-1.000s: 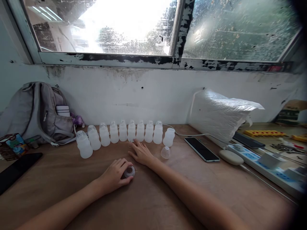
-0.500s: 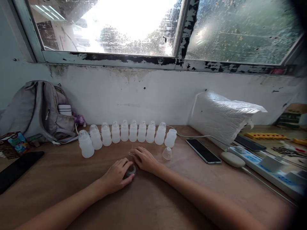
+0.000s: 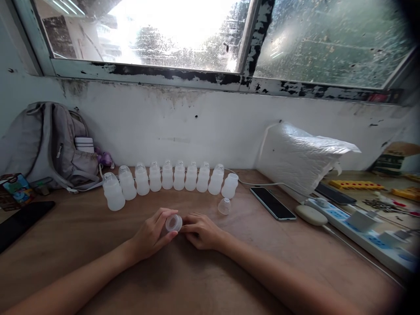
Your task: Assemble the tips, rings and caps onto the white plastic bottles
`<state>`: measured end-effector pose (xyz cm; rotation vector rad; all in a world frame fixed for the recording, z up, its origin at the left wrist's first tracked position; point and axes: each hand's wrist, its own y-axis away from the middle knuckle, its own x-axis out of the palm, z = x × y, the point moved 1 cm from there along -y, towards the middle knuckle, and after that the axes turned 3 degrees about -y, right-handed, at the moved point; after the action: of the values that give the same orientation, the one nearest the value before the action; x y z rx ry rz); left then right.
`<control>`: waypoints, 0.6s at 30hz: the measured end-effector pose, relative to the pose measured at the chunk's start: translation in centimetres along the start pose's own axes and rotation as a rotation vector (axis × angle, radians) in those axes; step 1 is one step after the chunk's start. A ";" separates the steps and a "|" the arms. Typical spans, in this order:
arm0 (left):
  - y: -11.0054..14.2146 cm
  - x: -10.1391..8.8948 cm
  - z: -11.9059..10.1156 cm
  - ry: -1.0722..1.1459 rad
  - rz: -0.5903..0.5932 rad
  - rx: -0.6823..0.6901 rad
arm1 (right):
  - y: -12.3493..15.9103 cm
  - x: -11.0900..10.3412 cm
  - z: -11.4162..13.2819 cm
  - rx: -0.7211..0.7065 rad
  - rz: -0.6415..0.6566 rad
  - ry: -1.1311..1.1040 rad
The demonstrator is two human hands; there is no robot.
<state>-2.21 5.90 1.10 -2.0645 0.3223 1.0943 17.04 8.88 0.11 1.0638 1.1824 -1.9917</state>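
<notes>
My left hand (image 3: 155, 232) is closed around a translucent bottle collar ring (image 3: 173, 223), its round opening facing me, thumb below and fingers above. Against the ring's right side is my right hand (image 3: 201, 232), fingers bent and tips pressed together; what they pinch is hidden. Beyond my hands, several frosted baby bottles (image 3: 167, 177) with clear domed caps stand upright in a curved row. At its right end stands an uncapped bottle (image 3: 229, 186). A loose clear domed cap (image 3: 225, 206) sits on the table in front of that bottle.
A phone (image 3: 272, 203) lies right of the bottles, near a silvery padded bag (image 3: 295, 157). Farther right are a power strip (image 3: 357, 227) with plugs and a pale rounded device (image 3: 311, 215). On the left are a grey backpack (image 3: 55, 144) and a dark flat object (image 3: 22, 223).
My left hand has raised the ring from the table and tilted it towards me. My right hand has come back and closed beside it; the small clear piece under its fingertips no longer shows.
</notes>
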 end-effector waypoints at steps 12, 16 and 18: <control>-0.7 0.9 0.1 -0.074 0.067 0.040 | -0.3 -1.2 -1.3 0.267 -0.253 -0.464; -0.6 1.1 0.3 -0.138 0.060 0.020 | -0.2 -1.0 -1.4 0.260 -0.246 -0.456; -0.6 1.1 0.4 -0.159 0.033 -0.009 | -0.2 -1.0 -1.4 0.254 -0.247 -0.449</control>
<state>-1.45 6.68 0.40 -1.9716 0.2735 1.2729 17.81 10.31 0.64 0.5478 0.8657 -2.4565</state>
